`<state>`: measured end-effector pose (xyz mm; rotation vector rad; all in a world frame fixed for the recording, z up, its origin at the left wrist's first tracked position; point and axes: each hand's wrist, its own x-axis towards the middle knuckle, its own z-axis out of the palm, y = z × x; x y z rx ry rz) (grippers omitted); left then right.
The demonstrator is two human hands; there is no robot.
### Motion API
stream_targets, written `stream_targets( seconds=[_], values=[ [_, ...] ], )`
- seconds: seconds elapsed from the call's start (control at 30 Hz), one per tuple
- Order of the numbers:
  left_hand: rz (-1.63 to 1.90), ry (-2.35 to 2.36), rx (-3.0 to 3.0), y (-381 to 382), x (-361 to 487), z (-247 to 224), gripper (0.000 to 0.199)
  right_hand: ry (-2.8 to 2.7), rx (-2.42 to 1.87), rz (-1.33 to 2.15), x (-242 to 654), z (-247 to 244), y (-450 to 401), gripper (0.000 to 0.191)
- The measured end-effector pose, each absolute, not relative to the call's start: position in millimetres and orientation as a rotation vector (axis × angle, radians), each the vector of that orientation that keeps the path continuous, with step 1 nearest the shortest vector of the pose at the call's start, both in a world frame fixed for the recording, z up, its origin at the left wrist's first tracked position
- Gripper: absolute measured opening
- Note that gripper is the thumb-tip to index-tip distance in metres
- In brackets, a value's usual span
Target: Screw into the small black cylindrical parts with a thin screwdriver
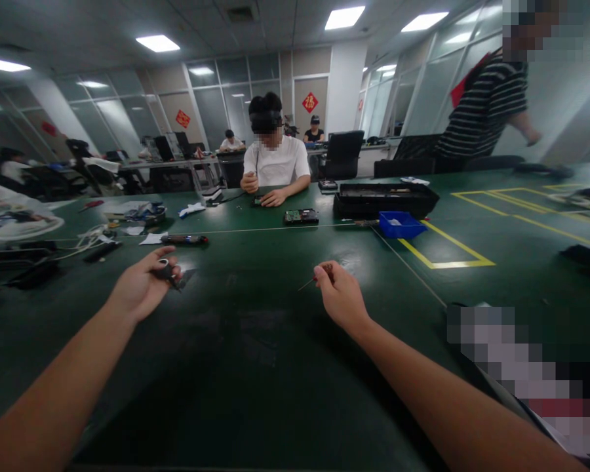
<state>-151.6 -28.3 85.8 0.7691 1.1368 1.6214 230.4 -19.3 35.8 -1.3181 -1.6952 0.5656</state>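
Observation:
My left hand (136, 288) is raised over the green table, its fingers curled around a small black object (166, 271) with a pale ring at its top. A dark pointed part sticks out below it; its exact kind is unclear. On the other side, my right hand (345, 298) pinches a thin screwdriver (306, 284). Its slim metal shaft points left and down, and a bit of red shows near the brownish handle, which the fingers mostly cover. The hands are well apart, with the bare green tabletop (246, 288) between them.
Across the table a co-worker (275, 164) bends over a small part. A hard drive (301, 216), a long black tray (386, 200) and a blue bin (402, 225) stand ahead. A dark cylindrical tool (184, 240) and cables (86, 241) lie left. Yellow tape (462, 265) marks the right.

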Motion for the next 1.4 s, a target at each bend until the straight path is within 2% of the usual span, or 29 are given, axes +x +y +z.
stream_targets(
  seconds=[0.17, 0.43, 0.53, 0.6, 0.67, 0.8, 0.87, 0.93, 1.07, 1.23, 1.4],
  values=[
    [1.544, 1.058, 0.813, -15, -84, 84, 0.03, -1.691, -1.336, 0.53, 229, 36, -18, 0.028],
    [1.284, 1.0, 1.046, -10, 0, 79, 0.035, -1.702, -1.326, 0.52, 230, 33, -19, 0.029],
    [1.185, 1.156, 1.27, -13, 22, 62, 0.037, -1.701, -1.311, 0.53, 229, 33, -18, 0.03],
    [1.073, 1.337, 1.528, -15, 31, 46, 0.047, -1.703, -1.313, 0.506, 228, 33, -18, 0.031],
    [0.969, 1.464, 1.79, -15, 34, 29, 0.052, -1.714, -1.33, 0.487, 227, 33, -19, 0.034],
    [0.873, 1.457, 2.126, -10, 26, 5, 0.034, -1.752, -1.34, 0.504, 225, 35, -21, 0.034],
    [0.851, 1.422, 2.206, -5, 19, 0, 0.032, -1.752, -1.319, 0.521, 225, 34, -21, 0.031],
    [0.851, 1.405, 2.246, 0, 12, -3, 0.034, -1.725, -1.289, 0.548, 226, 32, -20, 0.027],
    [0.922, 1.446, 2.144, 7, 6, -7, 0.053, -1.613, -1.207, 0.629, 227, 26, -15, 0.023],
    [1.001, 1.405, 2.17, 8, 8, -8, 0.037, -1.503, -1.103, 0.704, 226, 21, -12, 0.023],
    [1.006, 1.369, 2.149, 5, 9, -6, 0.04, -1.514, -1.063, 0.764, 224, 23, -13, 0.024]
  ],
)
